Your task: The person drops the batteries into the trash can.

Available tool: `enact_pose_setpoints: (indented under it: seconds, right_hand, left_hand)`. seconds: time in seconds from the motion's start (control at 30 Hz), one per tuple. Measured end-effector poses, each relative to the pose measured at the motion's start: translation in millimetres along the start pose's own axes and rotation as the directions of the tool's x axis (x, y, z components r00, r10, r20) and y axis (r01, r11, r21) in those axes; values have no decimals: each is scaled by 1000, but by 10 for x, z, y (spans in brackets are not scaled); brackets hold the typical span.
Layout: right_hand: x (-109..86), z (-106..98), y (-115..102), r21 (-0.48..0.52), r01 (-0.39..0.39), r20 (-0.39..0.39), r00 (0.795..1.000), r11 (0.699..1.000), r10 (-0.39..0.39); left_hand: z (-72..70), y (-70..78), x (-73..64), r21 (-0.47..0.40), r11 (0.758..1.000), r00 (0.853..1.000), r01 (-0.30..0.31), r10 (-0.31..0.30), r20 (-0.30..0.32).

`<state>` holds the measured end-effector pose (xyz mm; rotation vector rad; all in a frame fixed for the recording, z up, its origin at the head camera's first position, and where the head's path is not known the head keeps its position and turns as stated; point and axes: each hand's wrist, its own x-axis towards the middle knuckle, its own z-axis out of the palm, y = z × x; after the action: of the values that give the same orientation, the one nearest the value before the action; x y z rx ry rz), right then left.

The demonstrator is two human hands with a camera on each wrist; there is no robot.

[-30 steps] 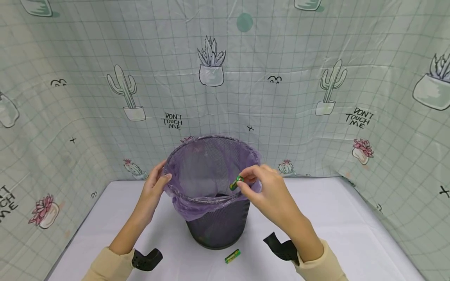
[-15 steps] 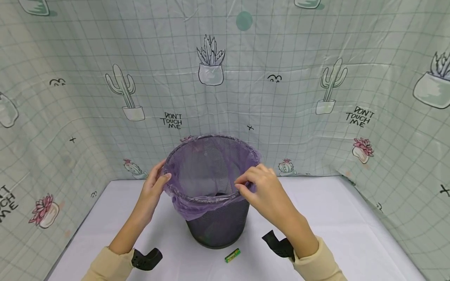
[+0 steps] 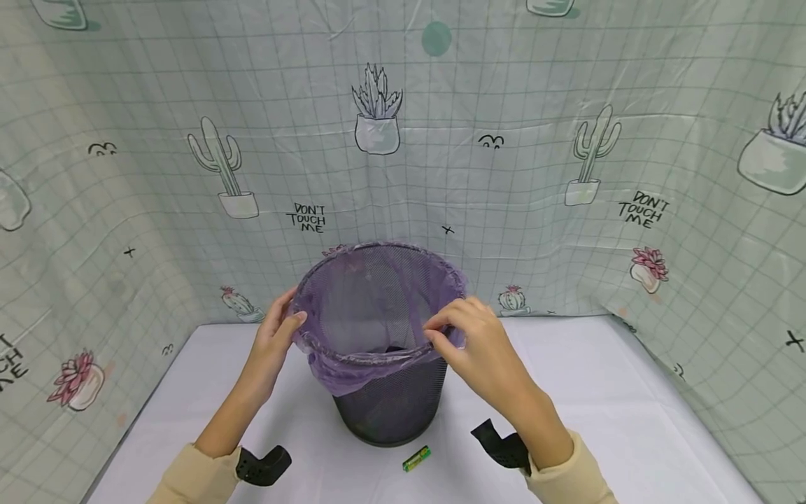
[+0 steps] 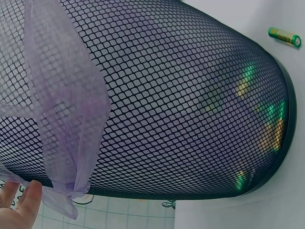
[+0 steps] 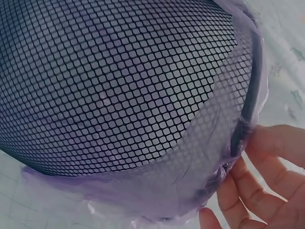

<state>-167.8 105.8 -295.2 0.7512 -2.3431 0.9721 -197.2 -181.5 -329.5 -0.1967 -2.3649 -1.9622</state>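
A black mesh trash bin (image 3: 390,402) stands upright at the table's middle, its rim wrapped in a thin purple bag (image 3: 346,371). My left hand (image 3: 277,329) grips the rim at the left, thumb on top and fingers outside. At the opposite side, my right hand (image 3: 475,343) is over the rim with thumb and index tips close together; no battery shows between them. In the right wrist view its fingers (image 5: 255,195) lie by the bag-covered rim. Through the mesh, blurred green-yellow shapes (image 4: 245,81) show near the bin's bottom. One green battery (image 3: 416,458) lies in front of the bin.
A white cloth covers the table (image 3: 604,399). Behind and at both sides hangs a curtain (image 3: 472,91) with a grid and cactus prints. Black straps with mounts (image 3: 263,465) sit at both wrists near the beige sleeves.
The battery that my right hand pinched over the bin one second ago has left its fingers. The fingertips have drawn together, while the left hand and bin stay put.
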Motion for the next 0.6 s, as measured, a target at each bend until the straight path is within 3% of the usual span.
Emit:
enact_pose_setpoints:
  seconds: [0.17, 0.3, 0.47, 0.6]
  right_hand:
    - [-107, -20, 55, 44, -13, -97, 995, 999, 17]
    - [-216, -30, 111, 82, -44, -132, 990, 996, 55]
    - [-370, 6, 185, 96, -108, -119, 986, 989, 119]
    - [-494, 80, 252, 121, -186, -64, 979, 975, 194]
  left_hand:
    - [2, -4, -4, 2, 1000, 1000, -4, 4, 1]
    - [1, -6, -5, 5, 1000, 1000, -6, 6, 1]
    - [-2, -11, 0, 5, 1000, 1000, -8, 8, -3]
    - [-2, -14, 4, 3, 1000, 1000, -4, 4, -4]
